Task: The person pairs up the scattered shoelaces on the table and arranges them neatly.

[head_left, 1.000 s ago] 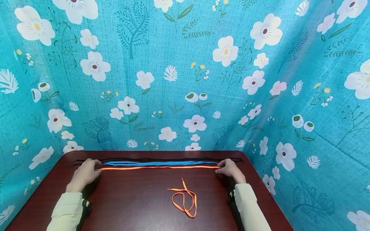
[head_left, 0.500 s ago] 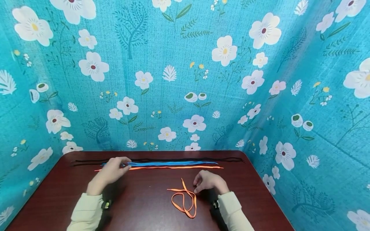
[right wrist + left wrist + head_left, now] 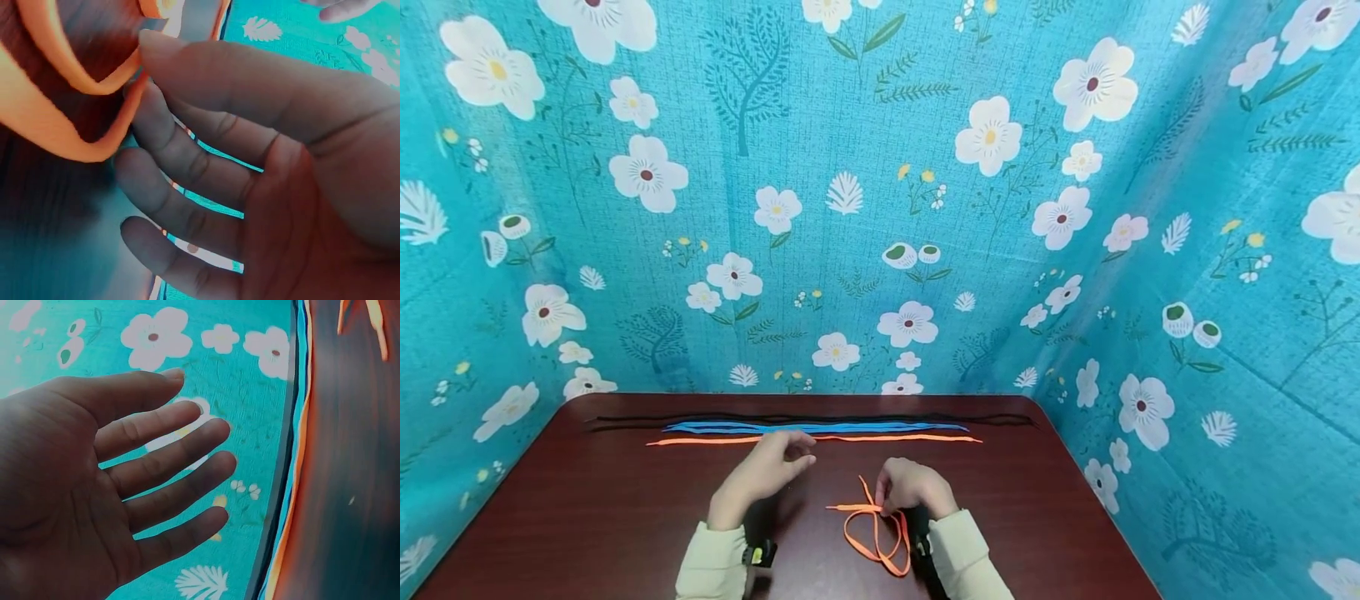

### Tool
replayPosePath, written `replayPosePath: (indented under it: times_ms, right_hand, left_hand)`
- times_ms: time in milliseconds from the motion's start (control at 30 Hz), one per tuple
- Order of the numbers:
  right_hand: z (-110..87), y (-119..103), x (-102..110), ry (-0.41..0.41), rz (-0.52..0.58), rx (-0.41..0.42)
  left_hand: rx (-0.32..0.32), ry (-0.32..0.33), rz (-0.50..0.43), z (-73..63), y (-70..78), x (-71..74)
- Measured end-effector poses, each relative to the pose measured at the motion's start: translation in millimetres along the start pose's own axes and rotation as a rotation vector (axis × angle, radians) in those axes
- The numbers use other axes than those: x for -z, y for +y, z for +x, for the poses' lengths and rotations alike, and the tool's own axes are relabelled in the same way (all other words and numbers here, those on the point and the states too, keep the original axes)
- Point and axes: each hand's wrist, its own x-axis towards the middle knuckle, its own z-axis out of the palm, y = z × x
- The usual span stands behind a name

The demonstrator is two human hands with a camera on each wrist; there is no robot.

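Observation:
A loosely looped orange shoelace (image 3: 852,542) lies near the middle of the table. My right hand (image 3: 912,485) pinches it between thumb and fingertips where its strands cross; in the right wrist view the orange lace (image 3: 69,147) runs to the tips of that hand (image 3: 250,137). Up and to the left of it my left hand (image 3: 769,468) is held over the table with relaxed fingers and nothing in them. The left wrist view has this hand (image 3: 125,469) with its fingers spread apart.
Along the table's (image 3: 625,517) back edge lie straightened laces side by side: black ones (image 3: 865,418), blue ones (image 3: 722,428) and an orange one (image 3: 910,437). A teal flowered cloth (image 3: 842,283) hangs behind and at both sides.
Both hands have left the ends of the straight orange lace and moved inward. The right hand has taken hold of the looped orange shoelace, whose upper ends have shifted slightly.

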Motion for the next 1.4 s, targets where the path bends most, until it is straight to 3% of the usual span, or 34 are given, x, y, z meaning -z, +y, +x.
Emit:
replayPosePath:
  times_ms: [333, 600, 767, 967, 1400]
  right_hand:
    - [-21.4, -19, 14, 0.125, 0.085, 0.07]
    - [-47.1, -48, 30, 0.279, 0.123, 0.213]
    - [-52.3, -56, 32, 0.356, 0.156, 0.27]
    - [-54.9, -58, 34, 0.369, 0.187, 0.286]
    - [-59.7, -55, 40, 0.334, 0.181, 0.259]
  left_hand:
    - [-0.025, -0.01, -0.012, -4.8, 14.4, -8.6]
    - [-0.135, -0.039, -0.011, -1.7, 42.6, -12.4]
    - [-0.17, -0.083, -0.031, 2.5, 47.9, -19.8]
    - [-0.155, -0.106, -0.148, 3.2, 47.0, -21.4]
    - [-0.159, -0.018, -0.084, 1.8, 45.1, -12.2]
